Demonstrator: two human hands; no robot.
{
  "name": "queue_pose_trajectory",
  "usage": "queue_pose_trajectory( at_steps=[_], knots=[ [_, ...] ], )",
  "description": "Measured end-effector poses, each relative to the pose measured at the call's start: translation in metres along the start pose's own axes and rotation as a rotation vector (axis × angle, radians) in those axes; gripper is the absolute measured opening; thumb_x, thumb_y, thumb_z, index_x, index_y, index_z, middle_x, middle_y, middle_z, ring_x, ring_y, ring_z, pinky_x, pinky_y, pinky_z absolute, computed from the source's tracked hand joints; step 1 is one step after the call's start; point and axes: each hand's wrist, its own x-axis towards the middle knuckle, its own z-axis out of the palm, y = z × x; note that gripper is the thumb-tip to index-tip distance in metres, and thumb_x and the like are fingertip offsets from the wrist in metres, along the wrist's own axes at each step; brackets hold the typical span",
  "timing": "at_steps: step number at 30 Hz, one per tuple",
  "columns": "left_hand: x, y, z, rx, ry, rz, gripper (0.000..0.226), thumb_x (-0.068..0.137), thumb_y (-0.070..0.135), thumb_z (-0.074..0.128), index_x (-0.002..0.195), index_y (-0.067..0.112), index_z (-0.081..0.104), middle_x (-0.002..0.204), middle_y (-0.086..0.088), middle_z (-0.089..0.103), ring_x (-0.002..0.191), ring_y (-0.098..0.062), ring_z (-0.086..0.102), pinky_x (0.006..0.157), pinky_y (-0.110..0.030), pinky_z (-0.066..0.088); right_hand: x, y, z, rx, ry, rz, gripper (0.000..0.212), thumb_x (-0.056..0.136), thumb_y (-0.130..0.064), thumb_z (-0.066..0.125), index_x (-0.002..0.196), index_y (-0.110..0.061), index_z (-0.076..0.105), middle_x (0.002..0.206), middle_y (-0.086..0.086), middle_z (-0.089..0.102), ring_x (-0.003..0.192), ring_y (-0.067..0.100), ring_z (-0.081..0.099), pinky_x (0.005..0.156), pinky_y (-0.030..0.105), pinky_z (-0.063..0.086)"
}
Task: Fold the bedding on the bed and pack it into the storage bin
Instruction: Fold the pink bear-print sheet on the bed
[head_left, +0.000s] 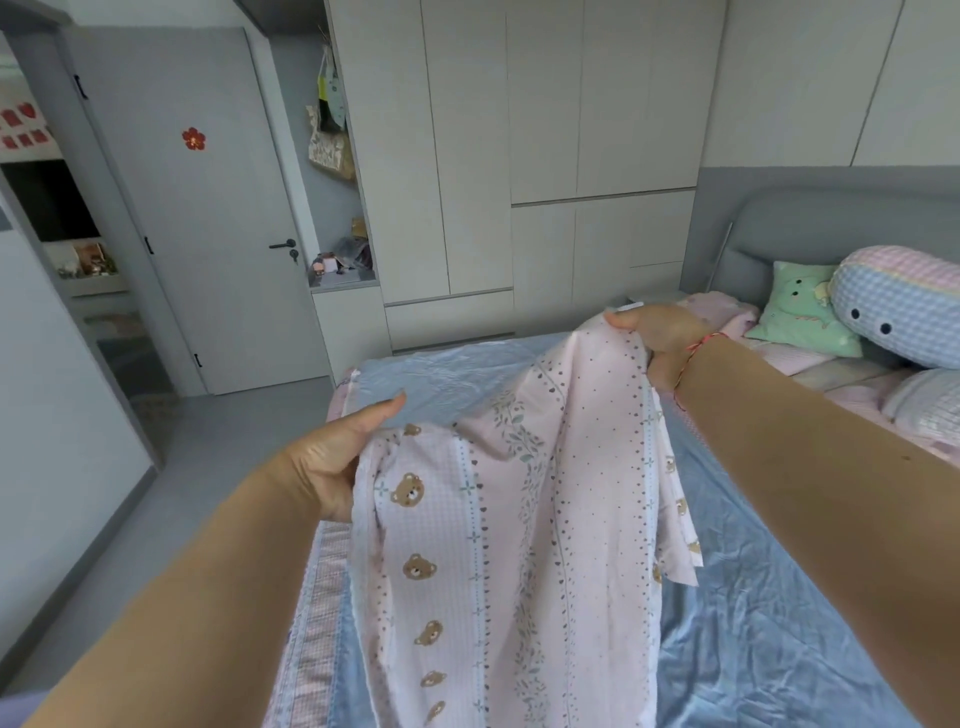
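Note:
A pink bedding cloth (519, 530) printed with bears, hearts and leaf stripes hangs lifted above the bed (753, 597), which is covered by a blue sheet. My left hand (332, 457) grips the cloth's near left edge, thumb on top. Further off and higher, my right hand (660, 338) pinches the cloth's upper right corner; a red string circles that wrist. The cloth drapes down between both hands to the bottom of the view. No storage bin is in view.
Pillows lie at the bed's head on the right: a green one (800, 312), a blue-and-pink checked plush (898, 301). Grey headboard (831, 223) behind. White wardrobe (519, 156) faces the bed's far side. A closed grey door (208, 208) and grey floor (208, 447) lie left.

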Motion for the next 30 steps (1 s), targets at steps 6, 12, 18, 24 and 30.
queue_pose_trajectory(
  at_steps=[6,12,18,24,30],
  knots=[
    [0.019,-0.008,0.01,-0.105,0.116,0.099,0.055,0.072,0.016,0.069,0.125,0.003,0.061,0.108,-0.017,0.068,0.081,-0.028,0.07,0.075,-0.043,0.058,0.002,0.006,-0.012,-0.063,-0.022,0.035,0.017,0.092,-0.02,0.06,0.098,-0.004,0.063,0.103,0.012,0.067,0.096,0.026,0.064,0.089,0.042,0.051],
    [0.032,0.01,-0.001,-0.349,0.2,0.312,0.047,0.084,0.011,0.066,0.131,0.007,0.058,0.124,-0.015,0.063,0.094,-0.024,0.068,0.068,-0.042,0.06,-0.001,-0.009,-0.036,-0.069,-0.056,0.031,0.028,0.093,-0.02,0.059,0.114,-0.002,0.061,0.093,0.013,0.071,0.092,0.025,0.065,0.097,0.044,0.047],
    [0.048,0.016,-0.004,-0.392,0.251,0.317,0.05,0.082,0.007,0.07,0.13,0.015,0.06,0.122,-0.006,0.067,0.111,-0.022,0.065,0.096,-0.043,0.05,-0.001,0.033,-0.045,-0.035,-0.185,0.046,0.036,0.089,-0.01,0.058,0.123,0.003,0.058,0.121,0.018,0.064,0.106,0.028,0.064,0.087,0.039,0.053],
    [0.046,-0.025,0.012,-0.069,-0.063,-0.103,0.051,0.078,0.035,0.072,0.119,0.005,0.065,0.125,-0.021,0.061,0.115,-0.039,0.059,0.1,-0.052,0.045,0.018,0.049,-0.025,0.011,-0.126,-0.021,0.023,0.09,-0.005,0.058,0.111,0.005,0.06,0.088,0.012,0.072,0.073,0.02,0.07,0.065,0.031,0.059],
    [0.057,-0.061,0.015,-0.056,-0.114,-0.256,0.056,0.073,0.03,0.08,0.121,0.004,0.067,0.127,-0.022,0.061,0.118,-0.038,0.059,0.105,-0.055,0.04,0.026,0.055,-0.006,0.002,-0.143,-0.063,0.016,0.088,-0.005,0.063,0.102,0.003,0.063,0.075,0.009,0.073,0.064,0.017,0.071,0.055,0.026,0.056]
  ],
)
